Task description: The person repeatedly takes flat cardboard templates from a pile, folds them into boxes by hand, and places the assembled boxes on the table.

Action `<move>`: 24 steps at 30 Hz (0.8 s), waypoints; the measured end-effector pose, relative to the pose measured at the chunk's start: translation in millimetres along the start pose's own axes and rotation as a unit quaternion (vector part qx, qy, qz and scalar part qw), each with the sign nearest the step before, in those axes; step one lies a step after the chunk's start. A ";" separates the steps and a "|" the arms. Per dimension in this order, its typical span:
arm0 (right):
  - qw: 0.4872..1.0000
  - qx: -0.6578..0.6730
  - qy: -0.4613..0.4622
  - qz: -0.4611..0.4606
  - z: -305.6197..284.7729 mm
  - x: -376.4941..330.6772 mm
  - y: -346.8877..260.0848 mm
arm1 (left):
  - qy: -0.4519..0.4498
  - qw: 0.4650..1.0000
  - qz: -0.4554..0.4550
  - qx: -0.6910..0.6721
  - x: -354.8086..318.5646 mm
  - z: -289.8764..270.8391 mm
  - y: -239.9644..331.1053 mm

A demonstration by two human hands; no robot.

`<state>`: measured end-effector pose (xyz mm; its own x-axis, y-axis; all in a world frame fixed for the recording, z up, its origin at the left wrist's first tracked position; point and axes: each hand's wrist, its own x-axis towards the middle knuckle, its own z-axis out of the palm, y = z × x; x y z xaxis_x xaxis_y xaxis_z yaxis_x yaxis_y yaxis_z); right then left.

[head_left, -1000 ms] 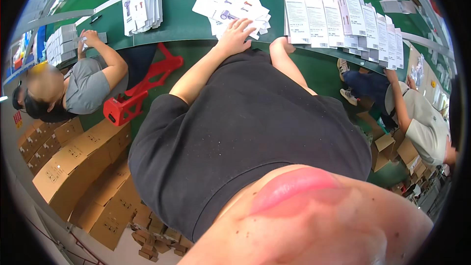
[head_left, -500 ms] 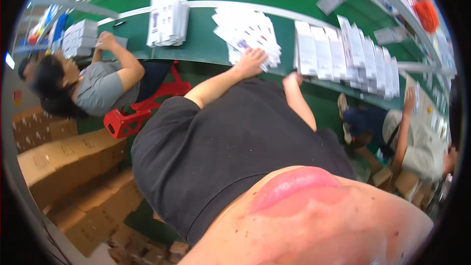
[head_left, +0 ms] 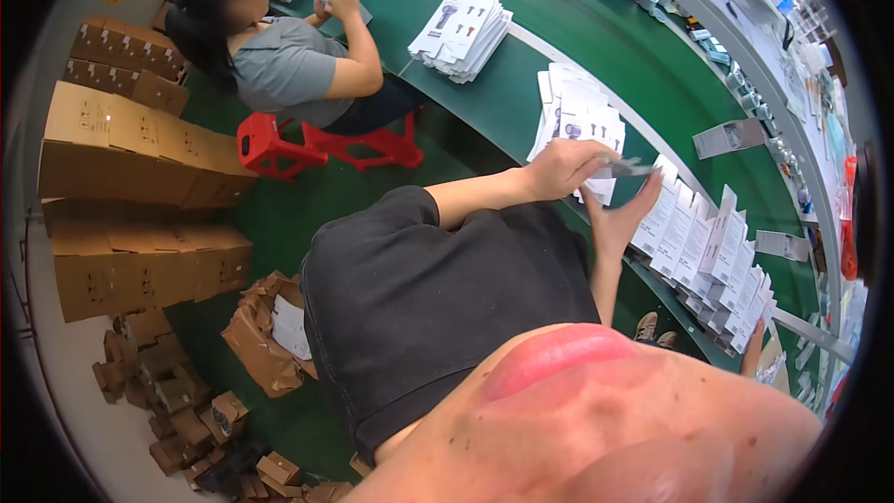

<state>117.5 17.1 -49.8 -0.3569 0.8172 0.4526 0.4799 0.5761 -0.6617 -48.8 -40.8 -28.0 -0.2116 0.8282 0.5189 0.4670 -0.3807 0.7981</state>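
My left hand [head_left: 563, 168] is closed on a thin white carton [head_left: 631, 168], seen nearly edge-on and blurred. Beside its far end is my right hand [head_left: 624, 222], thumb and fingers spread apart; whether the fingertips touch it I cannot tell. Just behind my left hand lies a fanned pile of flat printed cartons [head_left: 587, 112] on the green table [head_left: 512, 112]. To the right of my right hand, white folded cartons [head_left: 694, 233] stand packed in overlapping rows.
Another pile of flat cartons [head_left: 461, 33] lies farther left, near a seated co-worker [head_left: 289, 61] on a red stool [head_left: 279, 144]. Large brown boxes [head_left: 140, 140] are stacked at left. A metal shelf rail [head_left: 736, 47] runs along the far right; another person's hand [head_left: 752, 354] reaches in there.
My left hand has come off the fanned pile and now grips a carton. My right hand has risen from the table edge toward it. The whole view has turned.
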 end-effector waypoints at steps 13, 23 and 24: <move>0.958 0.171 -0.094 -0.210 66.0 33.1 -47.4 | -0.119 0.877 -0.438 -0.156 13.3 -131.7 48.3; 0.965 0.206 -0.117 -0.111 61.0 46.1 -56.9 | -0.051 0.981 -0.165 0.083 29.0 -107.0 45.9; 0.966 0.200 -0.122 -0.114 60.4 46.1 -56.5 | -0.072 0.977 -0.168 0.112 33.8 -107.1 49.8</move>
<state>25.5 21.1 -27.7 -0.6179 0.6130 0.4924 0.0362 0.6478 -0.7610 -124.6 -75.8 62.1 -0.2705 0.9463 0.1772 0.5709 0.0094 0.8210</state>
